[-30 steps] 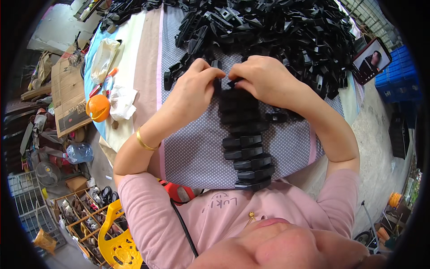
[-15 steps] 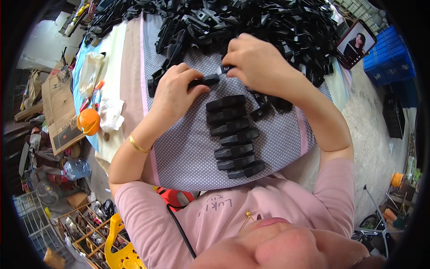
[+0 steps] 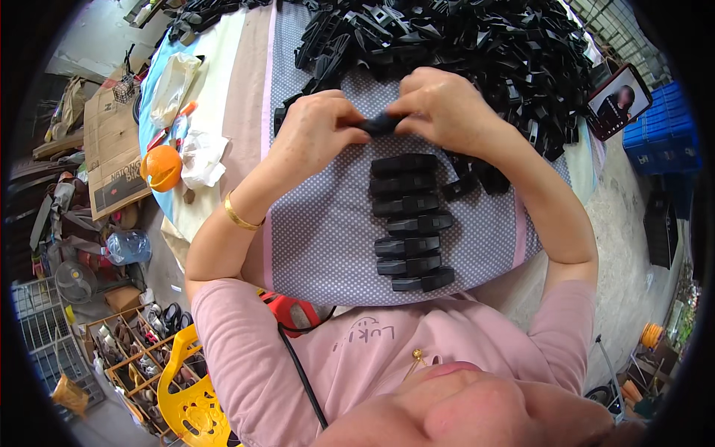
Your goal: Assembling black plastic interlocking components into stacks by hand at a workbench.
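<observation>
Between my hands is a small black plastic part (image 3: 382,124), partly covered by fingers. My left hand (image 3: 319,125) pinches its left end, and my right hand (image 3: 439,104) grips the right end with thumb and fingers. Just below them on the dotted grey cloth (image 3: 320,238) lies a column of several black plastic pieces (image 3: 406,205), stacked close together toward me. A few loose black parts (image 3: 477,175) rest right of that column, under my right forearm. Beyond my hands spreads a large heap of black plastic parts (image 3: 447,37).
Left on the table are a peeled orange (image 3: 161,168), crumpled white tissue (image 3: 202,160) and a plastic bag (image 3: 173,91). A phone (image 3: 620,102) stands at the right edge near a blue crate (image 3: 661,134). A yellow chair (image 3: 195,402) is at lower left.
My hands have come together, and the two black parts they held apart now meet as one piece. The view has shifted slightly, so the table sits further right.
</observation>
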Motion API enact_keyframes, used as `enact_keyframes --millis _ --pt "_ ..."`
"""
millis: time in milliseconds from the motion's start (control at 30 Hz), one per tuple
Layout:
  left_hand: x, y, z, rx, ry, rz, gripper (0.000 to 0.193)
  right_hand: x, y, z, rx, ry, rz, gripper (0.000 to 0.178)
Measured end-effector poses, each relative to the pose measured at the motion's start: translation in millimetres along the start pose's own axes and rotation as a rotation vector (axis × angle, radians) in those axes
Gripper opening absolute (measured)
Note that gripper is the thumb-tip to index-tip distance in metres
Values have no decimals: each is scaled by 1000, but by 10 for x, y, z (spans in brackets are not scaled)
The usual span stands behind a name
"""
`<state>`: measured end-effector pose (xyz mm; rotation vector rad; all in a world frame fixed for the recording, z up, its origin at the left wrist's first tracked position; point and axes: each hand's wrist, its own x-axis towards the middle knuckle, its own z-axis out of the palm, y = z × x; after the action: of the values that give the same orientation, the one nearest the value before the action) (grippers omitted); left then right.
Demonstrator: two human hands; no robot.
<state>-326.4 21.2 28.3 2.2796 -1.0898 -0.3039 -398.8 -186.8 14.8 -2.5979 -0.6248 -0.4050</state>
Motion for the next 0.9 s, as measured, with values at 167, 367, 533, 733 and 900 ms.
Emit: enact_keyframes --millis 167,367,533,733,900 --pt "3 -56 66 -57 26 75 19 -17 -39 93 35 -30 29 22" --pt "115 -135 -95 -92 85 79 25 -32 88 -73 16 70 49 22" --pt "388 -645 -65 399 648 218 31 41 195 -62 -445 306 44 20" --pt "320 -549 -56 224 536 72 22 33 160 -3 -579 160 96 18" --pt "131 -204 -25 155 513 184 17 -7 195 -47 -391 227 82 13"
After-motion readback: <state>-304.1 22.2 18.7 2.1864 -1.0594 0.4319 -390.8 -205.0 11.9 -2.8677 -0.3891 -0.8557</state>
